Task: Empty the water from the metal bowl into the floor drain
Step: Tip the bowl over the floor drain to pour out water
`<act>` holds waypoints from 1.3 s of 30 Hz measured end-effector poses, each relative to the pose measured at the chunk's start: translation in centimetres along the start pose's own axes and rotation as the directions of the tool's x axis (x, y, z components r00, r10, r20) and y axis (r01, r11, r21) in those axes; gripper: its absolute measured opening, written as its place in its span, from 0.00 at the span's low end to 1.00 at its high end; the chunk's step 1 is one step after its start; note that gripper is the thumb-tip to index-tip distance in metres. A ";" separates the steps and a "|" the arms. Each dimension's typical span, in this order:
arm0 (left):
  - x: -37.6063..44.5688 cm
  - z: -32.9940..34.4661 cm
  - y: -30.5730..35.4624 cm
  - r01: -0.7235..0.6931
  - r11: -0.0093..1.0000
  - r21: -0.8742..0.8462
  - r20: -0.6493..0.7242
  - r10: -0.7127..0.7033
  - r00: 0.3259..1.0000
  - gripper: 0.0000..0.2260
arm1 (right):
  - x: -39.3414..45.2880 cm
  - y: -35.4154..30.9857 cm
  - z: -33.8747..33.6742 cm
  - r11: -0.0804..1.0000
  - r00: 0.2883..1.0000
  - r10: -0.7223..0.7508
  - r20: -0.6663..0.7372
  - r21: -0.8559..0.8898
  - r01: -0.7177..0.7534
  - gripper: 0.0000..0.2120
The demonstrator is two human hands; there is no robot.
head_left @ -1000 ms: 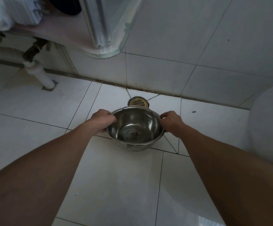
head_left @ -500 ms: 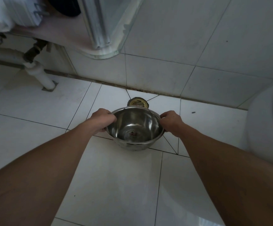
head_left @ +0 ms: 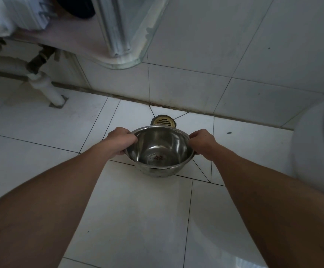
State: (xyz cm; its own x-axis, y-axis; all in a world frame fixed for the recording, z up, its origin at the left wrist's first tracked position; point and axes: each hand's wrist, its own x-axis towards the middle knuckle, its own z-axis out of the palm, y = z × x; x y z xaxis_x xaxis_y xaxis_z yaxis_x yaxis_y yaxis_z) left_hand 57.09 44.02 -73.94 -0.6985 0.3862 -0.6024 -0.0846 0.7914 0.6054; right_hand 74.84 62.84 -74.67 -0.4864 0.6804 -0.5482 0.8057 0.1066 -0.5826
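Note:
A shiny metal bowl (head_left: 160,149) hangs level just above the white tiled floor, its far rim close to a round brass floor drain (head_left: 164,121) by the wall. My left hand (head_left: 121,140) grips the bowl's left rim and my right hand (head_left: 202,142) grips the right rim. Inside the bowl a thin layer of water covers the bottom, with some reddish specks in the middle.
A white drain pipe (head_left: 47,89) goes into the floor at the left under a shelf. A glass corner shelf (head_left: 130,35) juts out from the tiled wall above. A white rounded fixture (head_left: 317,151) stands at the right.
The bowl and both hands have stayed almost where they were, drifting very slightly toward the drain. The water in the bowl has shifted a little.

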 end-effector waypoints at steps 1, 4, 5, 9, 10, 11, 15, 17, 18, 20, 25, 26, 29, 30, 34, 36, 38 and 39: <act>0.0 0.0 0.0 -0.002 1.000 0.003 0.000 0.002 1.000 0.10 | 0.0 0.0 0.0 1.000 1.000 0.000 -0.001 0.005 0.000 0.09; 0.1 0.0 0.0 -0.006 1.000 0.002 0.005 0.006 1.000 0.10 | 0.1 0.0 -0.1 1.000 1.000 -0.003 -0.001 0.005 0.003 0.09; 0.1 0.0 0.0 -0.006 1.000 0.001 0.006 0.006 1.000 0.10 | 0.1 0.0 -0.1 1.000 1.000 -0.002 0.000 0.006 0.002 0.09; 0.1 0.0 0.0 -0.005 1.000 0.006 0.003 0.005 1.000 0.09 | 0.0 -0.1 -0.2 1.000 1.000 0.005 0.000 0.010 -0.005 0.09; 0.1 0.0 0.1 -0.006 1.000 0.005 0.003 0.006 1.000 0.09 | 0.0 -0.1 -0.2 1.000 1.000 0.007 0.000 0.012 -0.007 0.10; 0.2 0.0 0.1 -0.007 1.000 0.004 0.004 0.007 1.000 0.09 | -0.1 0.0 -0.3 1.000 1.000 0.007 0.001 0.013 -0.007 0.10; 0.2 0.0 0.0 -0.004 1.000 0.004 -0.003 0.004 1.000 0.10 | -0.2 0.0 -0.4 1.000 1.000 0.010 0.002 0.026 -0.010 0.10; 0.3 0.1 0.0 -0.005 1.000 0.002 -0.007 0.005 1.000 0.10 | -0.1 0.0 -0.5 1.000 1.000 0.013 -0.004 0.026 -0.012 0.10; 0.3 0.2 0.0 -0.008 1.000 0.004 -0.009 0.008 1.000 0.09 | 0.0 0.0 -0.4 1.000 1.000 0.011 -0.006 0.026 -0.011 0.10; 0.4 0.2 0.0 -0.009 1.000 0.005 -0.013 0.009 1.000 0.09 | 0.1 0.0 -0.4 1.000 1.000 0.006 -0.008 0.027 -0.006 0.10; 0.5 0.2 0.1 -0.014 1.000 0.006 -0.010 0.014 1.000 0.09 | 0.1 0.1 -0.4 0.999 1.000 0.006 -0.010 0.037 -0.006 0.11; 0.5 0.1 0.1 -0.016 1.000 0.008 -0.010 0.016 1.000 0.09 | 0.1 0.0 -0.4 0.999 1.000 0.009 -0.009 0.040 -0.009 0.11; 0.5 0.1 0.2 -0.016 1.000 0.017 -0.012 0.016 1.000 0.10 | 0.0 0.0 -0.4 0.999 1.000 0.016 -0.011 0.045 -0.015 0.10; 0.5 0.1 0.2 -0.015 1.000 0.018 -0.014 0.015 1.000 0.10 | 0.0 -0.1 -0.4 0.999 1.000 0.017 -0.013 0.048 -0.016 0.10; 0.6 0.0 0.3 -0.001 1.000 0.014 -0.017 0.001 1.000 0.09 | 0.1 -0.2 -0.5 0.998 0.999 0.025 -0.027 0.058 -0.024 0.11; 0.7 0.0 0.2 0.000 1.000 0.015 -0.020 0.000 1.000 0.09 | 0.2 -0.2 -0.5 0.998 0.999 0.032 -0.031 0.062 -0.030 0.12; 0.7 0.0 0.2 -0.002 1.000 0.015 -0.024 0.002 1.000 0.11 | 0.2 -0.3 -0.5 0.998 0.999 0.035 -0.027 0.061 -0.034 0.12; 0.8 0.0 0.2 -0.004 1.000 0.012 -0.027 0.004 1.000 0.11 | 0.1 -0.4 -0.5 0.997 0.999 0.037 -0.026 0.064 -0.035 0.12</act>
State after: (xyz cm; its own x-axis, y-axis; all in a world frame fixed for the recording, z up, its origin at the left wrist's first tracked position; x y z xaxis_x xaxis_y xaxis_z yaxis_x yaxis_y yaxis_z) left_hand 56.53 44.50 -74.26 -0.7177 0.3766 -0.5858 -0.0736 0.7954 0.6015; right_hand 74.68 63.28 -74.21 -0.4472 0.7026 -0.5534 0.7991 0.0360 -0.6001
